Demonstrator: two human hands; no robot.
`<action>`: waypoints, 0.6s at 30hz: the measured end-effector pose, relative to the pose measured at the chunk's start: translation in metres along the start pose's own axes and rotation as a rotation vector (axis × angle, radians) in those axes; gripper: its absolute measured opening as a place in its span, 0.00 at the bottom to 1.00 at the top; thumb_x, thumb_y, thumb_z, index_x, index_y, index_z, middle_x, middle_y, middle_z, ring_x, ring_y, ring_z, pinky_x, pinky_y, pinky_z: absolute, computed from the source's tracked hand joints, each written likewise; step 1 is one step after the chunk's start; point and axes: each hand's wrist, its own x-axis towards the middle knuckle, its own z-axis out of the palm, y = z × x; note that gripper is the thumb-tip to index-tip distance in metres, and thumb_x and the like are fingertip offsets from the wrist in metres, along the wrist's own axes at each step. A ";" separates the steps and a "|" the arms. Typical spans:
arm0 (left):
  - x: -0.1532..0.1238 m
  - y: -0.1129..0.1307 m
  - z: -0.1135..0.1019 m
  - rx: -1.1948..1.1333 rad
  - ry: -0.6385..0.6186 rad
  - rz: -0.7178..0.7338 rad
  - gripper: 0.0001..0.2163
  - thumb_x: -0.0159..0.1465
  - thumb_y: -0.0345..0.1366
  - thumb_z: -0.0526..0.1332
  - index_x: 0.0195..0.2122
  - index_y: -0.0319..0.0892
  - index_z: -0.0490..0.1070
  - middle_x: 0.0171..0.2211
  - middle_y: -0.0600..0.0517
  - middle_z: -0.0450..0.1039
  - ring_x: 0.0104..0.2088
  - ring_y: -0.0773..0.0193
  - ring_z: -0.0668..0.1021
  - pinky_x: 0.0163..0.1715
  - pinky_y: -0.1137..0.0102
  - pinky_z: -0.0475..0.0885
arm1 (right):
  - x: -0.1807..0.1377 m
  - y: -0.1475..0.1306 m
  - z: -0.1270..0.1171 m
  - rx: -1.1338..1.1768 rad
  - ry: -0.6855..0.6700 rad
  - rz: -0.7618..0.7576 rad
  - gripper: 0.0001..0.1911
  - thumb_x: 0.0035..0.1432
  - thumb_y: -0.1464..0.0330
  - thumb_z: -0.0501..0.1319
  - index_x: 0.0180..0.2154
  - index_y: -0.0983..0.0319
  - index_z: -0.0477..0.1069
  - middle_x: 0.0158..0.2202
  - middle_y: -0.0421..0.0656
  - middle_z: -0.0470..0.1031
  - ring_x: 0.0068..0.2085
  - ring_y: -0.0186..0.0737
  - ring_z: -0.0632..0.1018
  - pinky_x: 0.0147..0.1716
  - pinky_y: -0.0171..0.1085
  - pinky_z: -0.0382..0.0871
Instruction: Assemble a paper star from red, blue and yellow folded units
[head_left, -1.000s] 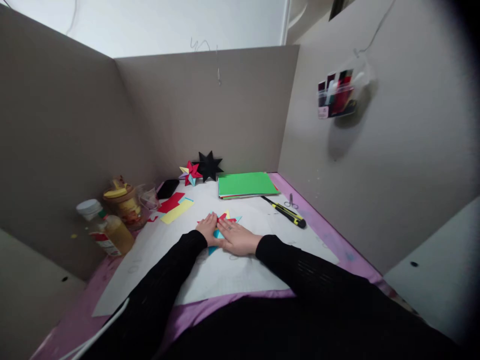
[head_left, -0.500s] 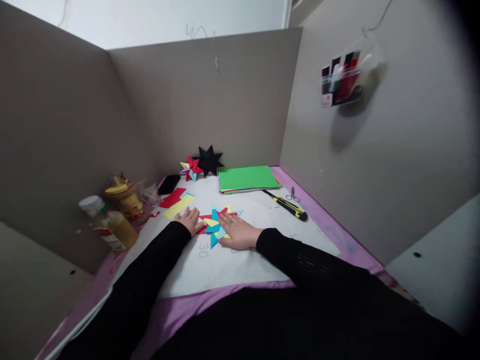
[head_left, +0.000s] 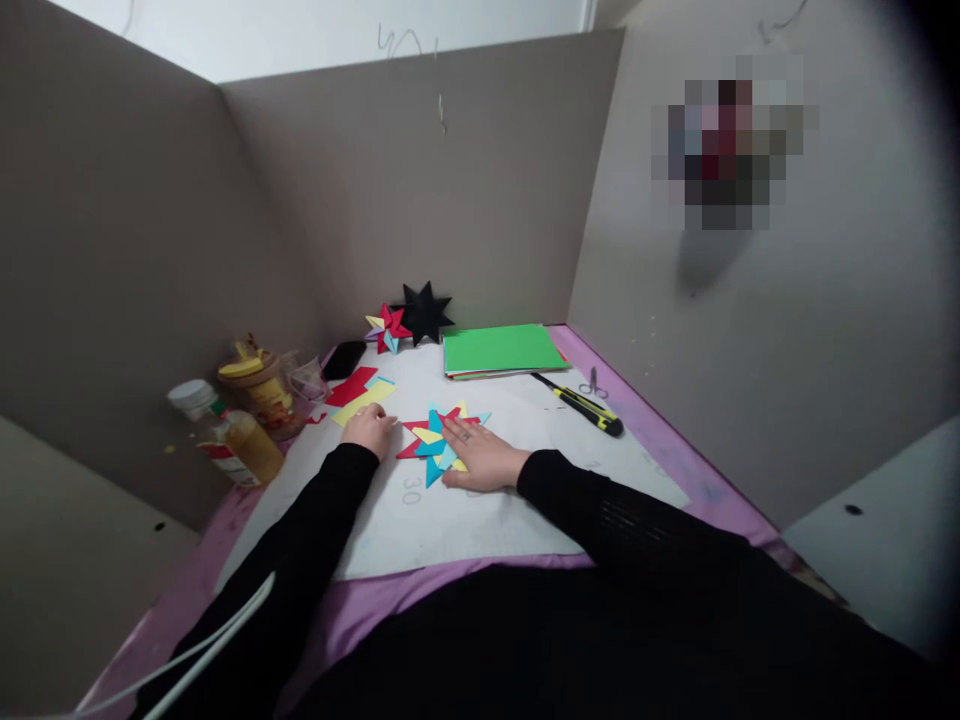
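Note:
A flat paper star (head_left: 435,445) of blue, yellow and red pieces lies on the white sheet (head_left: 480,510) in front of me. My right hand (head_left: 476,455) rests flat on the star's right side, fingers stretched out over it. My left hand (head_left: 370,430) lies on the sheet just left of the star, fingers loosely curled and holding nothing that I can see, close to the loose red and yellow paper strips (head_left: 358,392).
A green paper stack (head_left: 501,348), a black star (head_left: 426,312) and a small coloured star (head_left: 387,328) sit at the back. A yellow-black knife (head_left: 583,404) and small scissors (head_left: 594,383) lie right. Bottles and a jar (head_left: 240,420) stand left beside a black phone (head_left: 345,358). Cardboard walls enclose the desk.
My left hand has slid off the star to the left, uncovering it. My right hand stays pressed on it. The view has tilted down slightly.

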 end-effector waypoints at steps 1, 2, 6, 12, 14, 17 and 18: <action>-0.001 0.006 -0.002 -0.049 0.032 -0.003 0.19 0.62 0.32 0.48 0.50 0.41 0.71 0.49 0.41 0.69 0.49 0.50 0.71 0.48 0.58 0.67 | 0.000 0.000 0.000 -0.002 0.003 -0.003 0.50 0.53 0.41 0.45 0.64 0.70 0.40 0.67 0.56 0.38 0.66 0.56 0.43 0.62 0.51 0.41; -0.002 0.013 -0.003 -0.108 0.048 0.032 0.21 0.62 0.31 0.46 0.54 0.40 0.67 0.52 0.41 0.67 0.52 0.52 0.69 0.51 0.59 0.65 | 0.000 0.000 0.001 -0.005 0.006 -0.005 0.50 0.53 0.41 0.46 0.64 0.70 0.40 0.67 0.56 0.38 0.66 0.56 0.43 0.62 0.51 0.41; -0.016 0.048 0.002 -0.199 -0.216 0.433 0.28 0.65 0.43 0.46 0.65 0.40 0.43 0.65 0.43 0.47 0.64 0.51 0.52 0.57 0.54 0.56 | 0.000 0.000 0.001 -0.017 0.004 0.011 0.50 0.53 0.41 0.46 0.64 0.71 0.41 0.66 0.58 0.40 0.66 0.57 0.44 0.62 0.51 0.41; -0.043 0.056 0.009 -0.048 -0.313 0.433 0.34 0.64 0.52 0.43 0.65 0.35 0.38 0.66 0.39 0.38 0.65 0.51 0.47 0.59 0.54 0.52 | -0.001 -0.001 0.000 -0.035 -0.010 0.011 0.50 0.53 0.41 0.46 0.64 0.70 0.40 0.67 0.56 0.39 0.66 0.56 0.43 0.62 0.50 0.40; -0.052 0.051 0.005 -0.020 -0.325 0.406 0.35 0.63 0.53 0.44 0.65 0.35 0.40 0.66 0.39 0.40 0.65 0.51 0.47 0.59 0.55 0.52 | -0.001 -0.002 -0.001 -0.033 -0.017 0.014 0.50 0.53 0.41 0.46 0.64 0.71 0.41 0.67 0.57 0.38 0.66 0.56 0.43 0.62 0.50 0.40; -0.064 0.049 -0.004 -0.013 -0.346 0.343 0.36 0.63 0.55 0.44 0.65 0.33 0.42 0.66 0.38 0.41 0.65 0.50 0.48 0.59 0.54 0.52 | -0.001 -0.001 -0.001 -0.025 -0.020 0.018 0.51 0.53 0.40 0.46 0.64 0.70 0.41 0.67 0.56 0.38 0.66 0.56 0.43 0.62 0.51 0.40; -0.066 0.048 -0.007 -0.012 -0.363 0.320 0.37 0.62 0.56 0.44 0.65 0.33 0.43 0.66 0.38 0.40 0.65 0.49 0.49 0.58 0.53 0.53 | -0.001 -0.001 -0.001 -0.022 -0.020 0.019 0.51 0.53 0.40 0.45 0.64 0.70 0.41 0.67 0.56 0.37 0.66 0.56 0.43 0.62 0.51 0.40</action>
